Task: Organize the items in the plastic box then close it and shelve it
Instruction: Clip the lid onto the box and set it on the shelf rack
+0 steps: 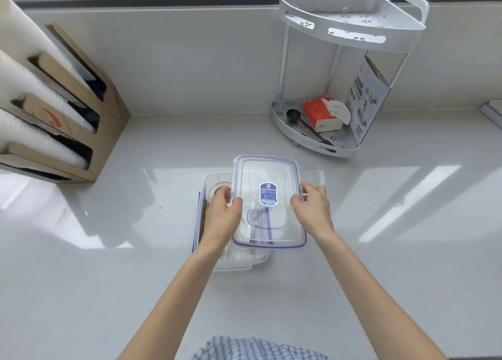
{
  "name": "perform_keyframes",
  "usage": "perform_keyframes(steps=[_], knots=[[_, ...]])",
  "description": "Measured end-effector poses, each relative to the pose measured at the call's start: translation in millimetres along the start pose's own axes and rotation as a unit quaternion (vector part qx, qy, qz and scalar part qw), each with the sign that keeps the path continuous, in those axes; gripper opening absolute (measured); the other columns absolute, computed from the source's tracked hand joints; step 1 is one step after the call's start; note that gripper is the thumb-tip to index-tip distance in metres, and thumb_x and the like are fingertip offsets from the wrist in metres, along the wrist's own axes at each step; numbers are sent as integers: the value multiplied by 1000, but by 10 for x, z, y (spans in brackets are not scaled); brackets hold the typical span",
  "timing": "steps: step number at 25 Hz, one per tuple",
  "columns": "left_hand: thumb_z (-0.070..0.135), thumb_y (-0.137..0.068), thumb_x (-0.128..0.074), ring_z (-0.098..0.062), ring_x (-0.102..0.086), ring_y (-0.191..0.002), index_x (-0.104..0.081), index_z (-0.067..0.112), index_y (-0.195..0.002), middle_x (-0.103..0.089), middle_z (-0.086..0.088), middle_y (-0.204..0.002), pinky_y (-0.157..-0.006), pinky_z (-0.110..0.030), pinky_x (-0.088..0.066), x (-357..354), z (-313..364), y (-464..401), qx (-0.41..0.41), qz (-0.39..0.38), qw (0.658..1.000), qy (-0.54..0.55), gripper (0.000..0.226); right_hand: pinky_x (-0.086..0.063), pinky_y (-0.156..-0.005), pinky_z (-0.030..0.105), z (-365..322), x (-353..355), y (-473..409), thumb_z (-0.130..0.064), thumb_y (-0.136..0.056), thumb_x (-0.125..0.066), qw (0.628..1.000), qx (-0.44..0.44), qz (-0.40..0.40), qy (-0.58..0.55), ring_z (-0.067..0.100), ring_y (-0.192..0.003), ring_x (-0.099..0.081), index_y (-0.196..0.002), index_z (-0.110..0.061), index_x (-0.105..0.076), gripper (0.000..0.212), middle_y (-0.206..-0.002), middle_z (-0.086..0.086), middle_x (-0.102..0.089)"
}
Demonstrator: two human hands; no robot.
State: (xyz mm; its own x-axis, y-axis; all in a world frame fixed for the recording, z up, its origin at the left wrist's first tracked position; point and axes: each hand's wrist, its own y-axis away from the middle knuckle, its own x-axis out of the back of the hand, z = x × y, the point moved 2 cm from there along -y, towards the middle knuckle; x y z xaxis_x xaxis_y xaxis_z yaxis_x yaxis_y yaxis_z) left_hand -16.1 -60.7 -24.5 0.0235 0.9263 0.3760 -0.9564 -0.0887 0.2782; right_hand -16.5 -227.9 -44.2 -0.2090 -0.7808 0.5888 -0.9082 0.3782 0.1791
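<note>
A clear plastic box [214, 179] with blue clips sits on the white counter in the middle of the view. Its clear lid [267, 174], with a blue seal and a blue label, hovers above the box and is shifted to the right of it. My left hand [221, 213] grips the lid's left edge and my right hand [312, 204] grips its right edge. Inside the box I see a roll of tape [217, 189] at the far left corner and a clear plastic fork [252, 215] through the lid. A brown strip lies along the box's left wall.
A white two-tier corner shelf [350, 28] stands at the back right; its lower tier holds a black scoop [294, 115], an orange tissue pack [322, 113] and a printed card. A cardboard rack [89, 93] with white stacks leans at the left. A window sill runs behind.
</note>
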Motion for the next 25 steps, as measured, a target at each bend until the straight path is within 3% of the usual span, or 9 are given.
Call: perform_keyframes(steps=[4, 6, 8, 11, 13, 16, 19, 22, 25], knots=[[10, -88, -39, -24, -46, -88, -50, 13, -88, -52, -8, -98, -77, -28, -33, 272, -99, -47, 15, 38, 999, -14, 11, -34, -97, 22, -127, -254, 84, -11, -90, -47, 998, 19, -54, 2, 26, -114, -53, -135, -4, -41, 46, -134, 14, -39], [10, -87, -39, -26, -45, -82, -52, 3, -83, -52, -14, -93, -66, -30, -34, 352, -184, -87, 23, 47, 998, -32, 16, -35, -96, 23, -167, -351, 112, -11, -89, -49, 997, 30, -71, 10, 26, -112, -54, -133, -5, -44, 45, -131, 14, -41], [9, -86, -39, -26, -42, -80, -47, 6, -72, -49, -13, -88, -58, -29, -31, 380, -269, -97, 37, 53, 997, -44, 17, -37, -97, 24, -178, -430, 127, -11, -87, -50, 996, 36, -82, 16, 26, -112, -55, -132, -7, -47, 45, -129, 14, -43], [6, -86, -39, -24, -38, -84, -38, 15, -64, -44, -3, -80, -62, -30, -25, 367, -318, -57, 53, 62, 996, -39, 24, -35, -97, 23, -191, -485, 139, -12, -89, -50, 995, 37, -92, 19, 24, -115, -53, -134, -7, -45, 45, -129, 12, -43], [6, -88, -39, -25, -41, -96, -31, 25, -61, -44, -1, -97, -75, -28, -29, 360, -307, -32, 66, 61, 995, -42, 34, -35, -94, 21, -195, -482, 131, -12, -89, -50, 995, 35, -92, 20, 23, -115, -52, -134, -7, -44, 46, -130, 11, -44], [4, -87, -41, -28, -42, -113, -52, 15, -84, -44, -17, -126, -92, -32, -32, 365, -353, -40, 45, 65, 995, -65, 16, -36, -94, 21, -181, -496, 140, -14, -89, -51, 994, 33, -97, 23, 23, -114, -53, -135, -8, -44, 47, -128, 10, -45], [3, -87, -43, -29, -41, -124, -47, -3, -121, -41, -20, -134, -100, -32, -31, 369, -426, -42, 44, 61, 995, -70, 34, -39, -102, 30, -171, -524, 190, -16, -89, -52, 994, 29, -100, 21, 24, -116, -52, -136, -6, -42, 49, -129, 11, -44], [5, -87, -44, -28, -42, -126, -43, 2, -129, -40, -16, -137, -105, -32, -31, 392, -481, -63, 40, 72, 995, -50, 42, -41, -102, 32, -161, -539, 189, -17, -88, -53, 995, 27, -95, 16, 25, -114, -54, -134, -7, -44, 48, -129, 11, -44], [8, -89, -47, -25, -48, -119, -44, 7, -130, -43, -12, -137, -102, -32, -36, 424, -560, -91, 43, 83, 995, -19, 41, -41, -89, 24, -136, -524, 179, -17, -87, -57, 995, 3, -93, -19, 19, -98, -54, -130, -10, -45, 46, -129, 9, -46]])
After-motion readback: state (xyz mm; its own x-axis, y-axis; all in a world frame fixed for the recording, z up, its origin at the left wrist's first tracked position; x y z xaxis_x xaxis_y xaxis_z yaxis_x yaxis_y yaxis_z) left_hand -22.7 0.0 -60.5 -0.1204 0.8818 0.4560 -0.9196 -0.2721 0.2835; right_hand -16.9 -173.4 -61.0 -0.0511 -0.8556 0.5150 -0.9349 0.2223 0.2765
